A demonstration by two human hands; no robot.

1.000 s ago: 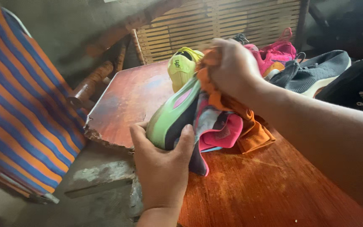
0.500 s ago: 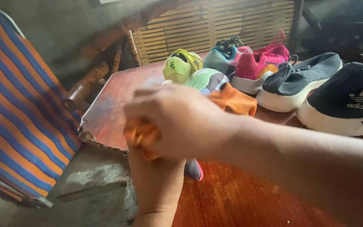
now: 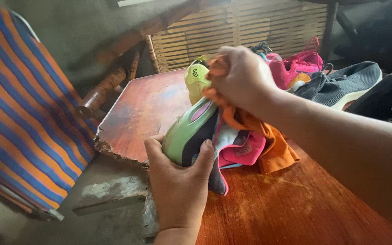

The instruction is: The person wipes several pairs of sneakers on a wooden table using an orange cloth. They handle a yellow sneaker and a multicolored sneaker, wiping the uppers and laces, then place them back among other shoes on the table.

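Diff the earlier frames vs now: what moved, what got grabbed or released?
The right hand carried the orange cloth from the near end of the shoe, by the left hand, back up to the far end. Nothing was grabbed or released. The left hand still grips the shoe's near end; the table and other shoes stayed put.

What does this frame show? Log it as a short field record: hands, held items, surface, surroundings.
left hand: grips the heel end of a green-soled sneaker, held on its side
right hand: presses a bunched orange cloth against the sneaker's far end
surface: worn reddish wooden table, near corner chipped
on table behind: yellow-green shoe, pink shoe, grey knit shoe, black shoe
left side: orange and blue striped fabric
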